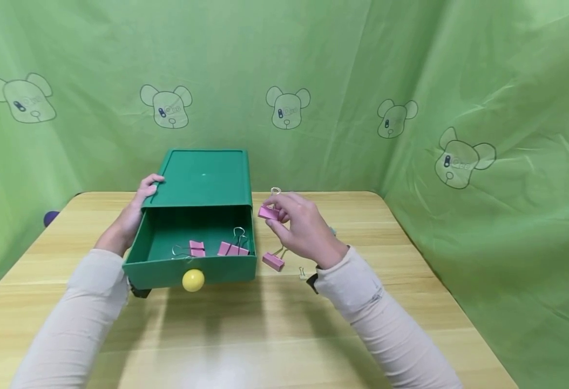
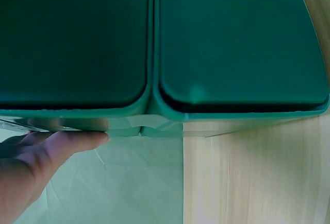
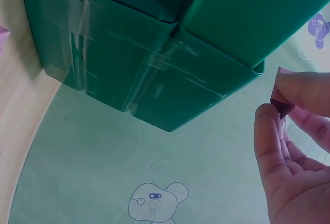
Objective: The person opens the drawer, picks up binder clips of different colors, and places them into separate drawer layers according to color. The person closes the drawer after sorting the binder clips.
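Note:
A green drawer box [image 1: 204, 181] stands left of centre on the table, its top drawer [image 1: 155, 274] pulled out by a yellow knob's [image 1: 193, 280] side. Pink binder clips [image 1: 197, 248] lie in that drawer, towards its front. My left hand [image 1: 131, 216] rests against the box's left side, fingers fairly straight along it, as the left wrist view also shows. To the right of the drawer, my right hand [image 1: 305, 227] pinches a pink binder clip [image 1: 268, 212] between thumb and fingers, raised above the table. Its dark edge shows between the fingertips in the right wrist view.
Another pink binder clip [image 1: 273, 262] lies on the wooden table [image 1: 245, 346] right of the box, beside a small pale clip [image 1: 303, 276]. Clear tape [image 3: 149, 59] joins the stacked green units. A green curtain [image 1: 333, 65] hangs behind and along the right.

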Tool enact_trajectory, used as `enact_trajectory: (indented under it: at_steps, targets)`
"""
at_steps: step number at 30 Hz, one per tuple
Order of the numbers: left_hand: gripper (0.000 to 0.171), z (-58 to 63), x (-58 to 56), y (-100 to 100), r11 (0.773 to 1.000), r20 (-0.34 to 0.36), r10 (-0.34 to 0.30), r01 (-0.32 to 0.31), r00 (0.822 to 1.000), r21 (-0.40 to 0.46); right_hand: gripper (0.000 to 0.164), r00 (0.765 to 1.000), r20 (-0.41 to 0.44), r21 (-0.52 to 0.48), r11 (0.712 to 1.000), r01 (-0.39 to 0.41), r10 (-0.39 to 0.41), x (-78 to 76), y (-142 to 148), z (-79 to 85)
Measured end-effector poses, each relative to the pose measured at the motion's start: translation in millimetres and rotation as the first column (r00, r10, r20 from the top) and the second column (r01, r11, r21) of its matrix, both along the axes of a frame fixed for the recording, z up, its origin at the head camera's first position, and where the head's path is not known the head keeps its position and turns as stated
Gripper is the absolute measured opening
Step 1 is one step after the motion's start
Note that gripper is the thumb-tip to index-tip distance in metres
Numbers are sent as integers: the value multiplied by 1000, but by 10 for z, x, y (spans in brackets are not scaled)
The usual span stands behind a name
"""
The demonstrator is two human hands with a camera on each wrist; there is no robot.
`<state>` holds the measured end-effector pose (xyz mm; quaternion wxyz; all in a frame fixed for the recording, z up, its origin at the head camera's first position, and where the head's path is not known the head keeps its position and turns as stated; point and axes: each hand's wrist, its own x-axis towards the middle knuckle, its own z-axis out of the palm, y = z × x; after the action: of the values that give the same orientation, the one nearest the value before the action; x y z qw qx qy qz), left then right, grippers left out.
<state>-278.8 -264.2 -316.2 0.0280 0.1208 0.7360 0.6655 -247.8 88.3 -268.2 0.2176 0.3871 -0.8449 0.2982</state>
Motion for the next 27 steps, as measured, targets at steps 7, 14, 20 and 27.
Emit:
enact_trajectory:
  at_steps: [7, 14, 20, 27]
  targets:
    - [28, -2, -2, -3, 1000, 1, -1, 1, 1000, 3, 20, 1000, -1, 13, 1000, 1, -1, 15, -49, 37]
    - [27, -3, 0, 8, 1000, -1, -7, 7, 1000, 4, 22, 1000, 24, 27, 1000, -10, 10, 35, -94, 45]
    - [25, -10, 9, 5, 1000, -3, -6, 6, 1000, 10, 23, 1000, 23, 38, 999, -18, 17, 47, -128, 50]
    - [26, -2, 9, 3, 1000, -6, -5, 5, 1000, 8, 23, 1000, 16, 48, 999, -19, 19, 60, -165, 86]
